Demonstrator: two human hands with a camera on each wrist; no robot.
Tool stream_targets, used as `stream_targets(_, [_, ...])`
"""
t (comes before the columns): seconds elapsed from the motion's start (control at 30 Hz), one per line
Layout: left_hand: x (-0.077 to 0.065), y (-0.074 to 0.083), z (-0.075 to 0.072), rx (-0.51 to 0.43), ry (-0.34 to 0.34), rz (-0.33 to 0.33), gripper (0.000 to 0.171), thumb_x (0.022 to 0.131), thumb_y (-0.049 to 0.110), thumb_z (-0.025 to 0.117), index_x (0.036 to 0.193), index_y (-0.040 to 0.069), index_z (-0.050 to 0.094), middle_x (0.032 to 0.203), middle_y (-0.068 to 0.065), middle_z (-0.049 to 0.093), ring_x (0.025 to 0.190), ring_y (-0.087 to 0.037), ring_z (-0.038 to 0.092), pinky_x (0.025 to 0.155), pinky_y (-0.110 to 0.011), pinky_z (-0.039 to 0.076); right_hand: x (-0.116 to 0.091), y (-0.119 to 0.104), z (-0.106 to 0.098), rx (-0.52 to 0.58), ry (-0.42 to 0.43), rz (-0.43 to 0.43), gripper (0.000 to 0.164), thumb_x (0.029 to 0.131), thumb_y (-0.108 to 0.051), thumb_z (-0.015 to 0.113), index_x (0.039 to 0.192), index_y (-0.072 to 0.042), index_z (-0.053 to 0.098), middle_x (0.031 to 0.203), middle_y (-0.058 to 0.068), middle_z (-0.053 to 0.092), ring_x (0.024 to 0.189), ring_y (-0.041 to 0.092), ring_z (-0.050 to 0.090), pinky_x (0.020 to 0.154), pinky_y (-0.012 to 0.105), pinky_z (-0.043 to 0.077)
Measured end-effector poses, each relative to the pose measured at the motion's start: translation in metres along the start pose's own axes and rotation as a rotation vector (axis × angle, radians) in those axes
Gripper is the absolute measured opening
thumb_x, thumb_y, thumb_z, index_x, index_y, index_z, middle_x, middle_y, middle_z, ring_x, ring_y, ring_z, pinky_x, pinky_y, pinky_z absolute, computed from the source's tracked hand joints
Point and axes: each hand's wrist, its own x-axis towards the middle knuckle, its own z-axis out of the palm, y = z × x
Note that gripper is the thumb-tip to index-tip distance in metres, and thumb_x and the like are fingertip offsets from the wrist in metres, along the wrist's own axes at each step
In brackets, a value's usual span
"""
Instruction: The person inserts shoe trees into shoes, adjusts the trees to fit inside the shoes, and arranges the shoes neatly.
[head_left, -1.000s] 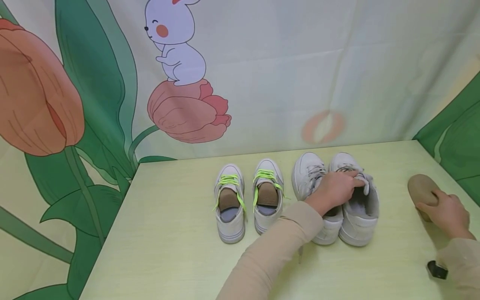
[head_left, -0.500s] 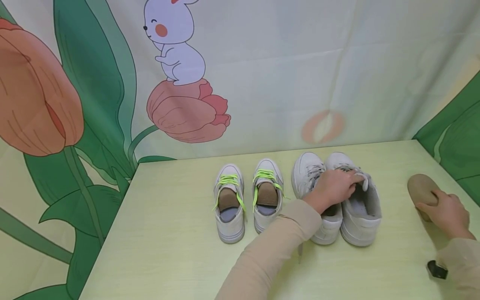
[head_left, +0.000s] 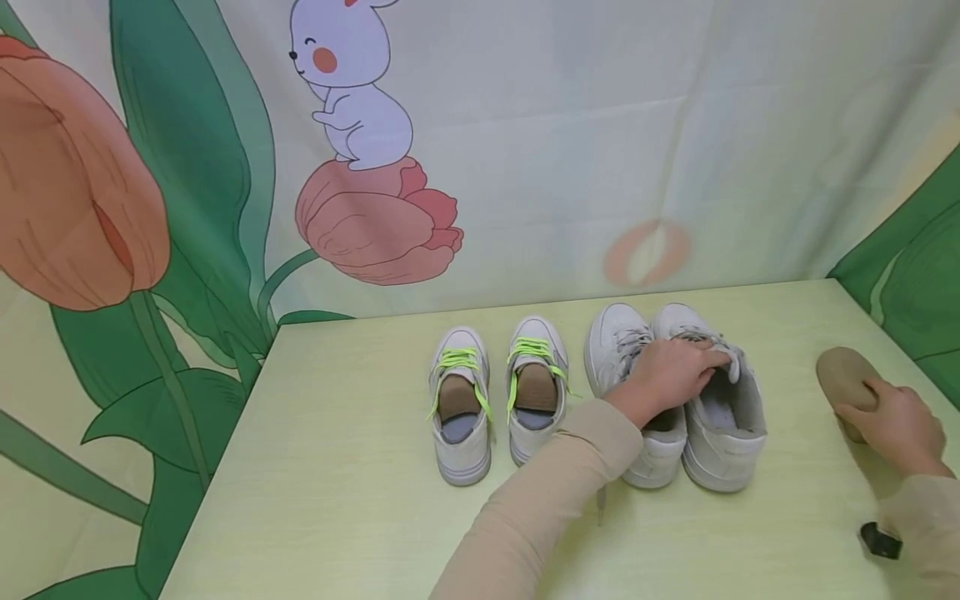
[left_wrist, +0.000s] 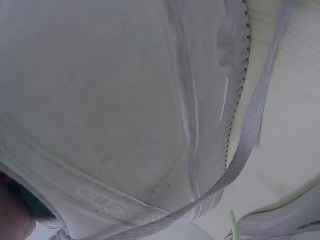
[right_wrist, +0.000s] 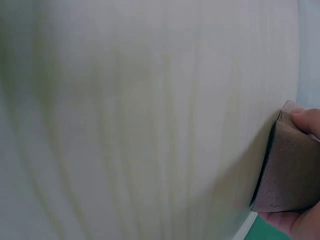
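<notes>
A pair of larger white sneakers stands toward the right of the table. My left hand (head_left: 670,372) reaches across the left large sneaker (head_left: 609,342) and pinches the tongue (head_left: 733,365) of the right large sneaker (head_left: 723,461), whose opening faces me. Farther right, my right hand (head_left: 902,427) grips a brown, rounded shoe insert (head_left: 842,379). Its curved shell (right_wrist: 292,167) shows between thumb and fingers in the right wrist view. A white sneaker side (left_wrist: 100,95) fills most of the left wrist view, crossed by a loose lace (left_wrist: 245,140); little of the left hand shows there.
Two smaller white sneakers (head_left: 462,454) (head_left: 531,329) with neon-green laces stand to the left, brown pieces inside their openings. A small black object (head_left: 881,541) lies by the right sleeve. A printed cloth (head_left: 525,167) hangs behind the table (head_left: 322,467).
The right large sneaker has turned slightly, its heel shifting right and its toe left. My left hand has drifted a little left. The right hand keeps its hold on the insert.
</notes>
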Motion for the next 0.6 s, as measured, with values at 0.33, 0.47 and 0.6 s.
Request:
stream_targets(0.33, [0.001,0.001,0.000,-0.001,-0.022,0.008,0.033,0.092,0.033,0.042,0.123,0.043,0.046,0.131,0.017,0.044,0.096,-0.004,0.060,0.054,-0.018,0.045,-0.004,0.009,-0.001,0.009,0.049,-0.007,0.066,0.083,-0.038,0.055,0.124,0.011,0.036,0.103,0.040,0.041,0.087,0.053,0.044,0.062,0.053,0.038])
stream_targets(0.47, [0.001,0.000,0.000,-0.009,-0.026,0.006,0.033,0.093,0.033,0.042,0.123,0.043,0.046,0.131,0.017,0.044,0.097,-0.004,0.059,0.055,-0.018,0.045,-0.002,0.011,-0.004,0.026,0.084,-0.074,0.063,0.083,-0.033,0.057,0.120,0.015,0.038,0.106,0.042,0.042,0.091,0.054,0.042,0.071,0.057,0.037])
stream_targets(0.6, [0.000,0.000,0.002,-0.014,-0.020,0.015,0.033,0.093,0.033,0.041,0.124,0.042,0.045,0.132,0.016,0.044,0.096,-0.004,0.060,0.056,-0.018,0.046,0.000,0.011,-0.010,0.045,0.085,-0.119,0.065,0.084,-0.032,0.056,0.123,0.016,0.036,0.111,0.044,0.040,0.096,0.055,0.040,0.078,0.060,0.034])
